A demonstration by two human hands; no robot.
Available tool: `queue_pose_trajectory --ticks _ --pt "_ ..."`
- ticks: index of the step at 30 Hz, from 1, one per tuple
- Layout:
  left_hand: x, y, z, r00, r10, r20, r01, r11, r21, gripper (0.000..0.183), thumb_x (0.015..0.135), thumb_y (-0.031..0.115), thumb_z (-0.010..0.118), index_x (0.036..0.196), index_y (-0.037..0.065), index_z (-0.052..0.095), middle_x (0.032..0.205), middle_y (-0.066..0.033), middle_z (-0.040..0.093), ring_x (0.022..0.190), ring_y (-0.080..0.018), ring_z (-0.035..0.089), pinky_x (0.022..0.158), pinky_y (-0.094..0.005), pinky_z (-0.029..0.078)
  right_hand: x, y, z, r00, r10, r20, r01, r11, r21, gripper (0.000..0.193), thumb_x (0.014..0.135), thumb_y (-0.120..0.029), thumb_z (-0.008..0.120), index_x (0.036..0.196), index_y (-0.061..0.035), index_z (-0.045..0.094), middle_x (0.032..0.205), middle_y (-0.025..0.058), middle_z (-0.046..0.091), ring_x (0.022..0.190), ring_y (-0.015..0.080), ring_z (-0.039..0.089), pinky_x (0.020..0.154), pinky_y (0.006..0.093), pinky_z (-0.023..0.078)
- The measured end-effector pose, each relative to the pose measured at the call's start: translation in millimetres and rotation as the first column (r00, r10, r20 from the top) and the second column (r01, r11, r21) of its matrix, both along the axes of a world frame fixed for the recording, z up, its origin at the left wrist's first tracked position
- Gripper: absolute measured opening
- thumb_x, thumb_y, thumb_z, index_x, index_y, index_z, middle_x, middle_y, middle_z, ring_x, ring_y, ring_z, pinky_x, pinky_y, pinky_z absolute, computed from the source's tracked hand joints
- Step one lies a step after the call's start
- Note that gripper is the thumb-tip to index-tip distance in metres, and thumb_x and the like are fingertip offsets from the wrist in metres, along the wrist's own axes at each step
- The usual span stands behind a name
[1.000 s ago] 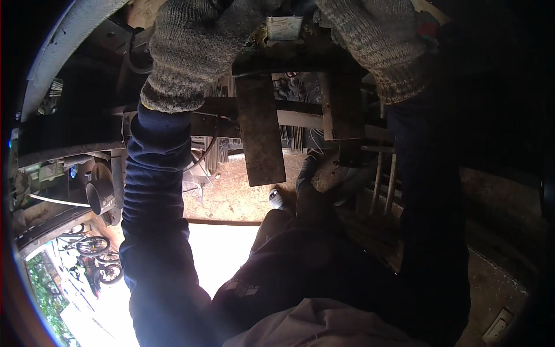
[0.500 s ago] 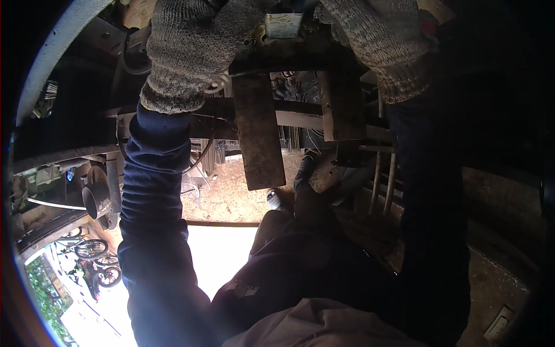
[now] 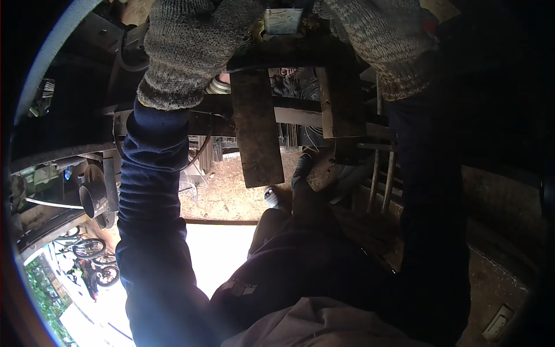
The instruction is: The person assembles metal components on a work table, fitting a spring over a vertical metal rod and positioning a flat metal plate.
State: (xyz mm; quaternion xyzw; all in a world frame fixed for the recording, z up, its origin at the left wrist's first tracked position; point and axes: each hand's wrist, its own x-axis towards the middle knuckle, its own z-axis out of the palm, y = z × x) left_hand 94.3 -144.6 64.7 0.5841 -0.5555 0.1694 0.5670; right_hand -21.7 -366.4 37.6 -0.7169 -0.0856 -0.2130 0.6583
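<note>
My left hand, in a grey knitted work glove, reaches up at the top left of centre. My right hand, gloved the same way, is raised at the top right. The fingers of both look curled at a dark metal machine part, but the upper edge and shadow hide what they grip. Between the hands sits a small pale, shiny metal block with a greasy seat around it. Two flat dark plates hang below, a longer left plate and a shorter right plate.
A horizontal metal bar runs behind the plates. A banded, light-coloured thing shows by my left wrist. Steel rods stand at right, and a dark pipe at left. Bicycles are outside in bright light at lower left.
Both hands stay at the machine part, with only a slight shift of the view. The banded thing by my left wrist, blurred before, has moved and shows more clearly.
</note>
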Motion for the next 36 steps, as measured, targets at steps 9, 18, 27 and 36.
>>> queue_pose_trajectory --ticks 9,18,27,36 --pt "0 2 -2 1.000 -0.014 -0.024 0.014 1.000 0.019 0.038 0.094 0.013 0.075 0.127 -0.002 0.062 0.117 -0.0121 0.073 0.103 -0.0198 0.069 0.091 -0.0334 0.056 10 -7 -5 0.879 0.400 0.261 -0.401 0.320 0.858 0.030 0.109 -0.016 0.050 0.129 0.0031 0.058 0.122 0.0129 0.064 0.121 0.0212 0.061 0.108 0.0340 0.052" --pt "11 0 -3 0.996 -0.067 0.056 0.069 0.997 -0.023 0.043 0.094 0.011 0.075 0.131 -0.003 0.058 0.117 -0.0132 0.073 0.103 -0.0199 0.069 0.092 -0.0328 0.056 11 2 -7 0.927 0.332 0.175 -0.337 0.530 0.778 0.029 0.108 -0.017 0.051 0.128 0.0027 0.059 0.121 0.0127 0.065 0.119 0.0209 0.062 0.106 0.0340 0.053" --pt "-1 4 2 0.999 -0.024 -0.045 0.026 0.999 0.031 0.039 0.093 0.009 0.075 0.128 -0.002 0.060 0.114 -0.0135 0.073 0.100 -0.0202 0.070 0.090 -0.0321 0.056 10 5 -5 0.969 0.235 0.079 -0.229 0.726 0.649 0.028 0.108 -0.017 0.052 0.127 0.0023 0.060 0.119 0.0124 0.066 0.117 0.0206 0.063 0.104 0.0340 0.054" --pt "-3 0 -9 0.993 -0.067 -0.100 0.062 0.997 -0.053 0.038 0.095 0.006 0.071 0.129 -0.003 0.056 0.121 -0.0145 0.071 0.107 -0.0205 0.069 0.092 -0.0333 0.056 58 12 -2 0.992 0.123 0.022 -0.119 0.876 0.467 0.028 0.107 -0.017 0.053 0.126 0.0019 0.061 0.117 0.0122 0.066 0.115 0.0203 0.064 0.102 0.0340 0.054"
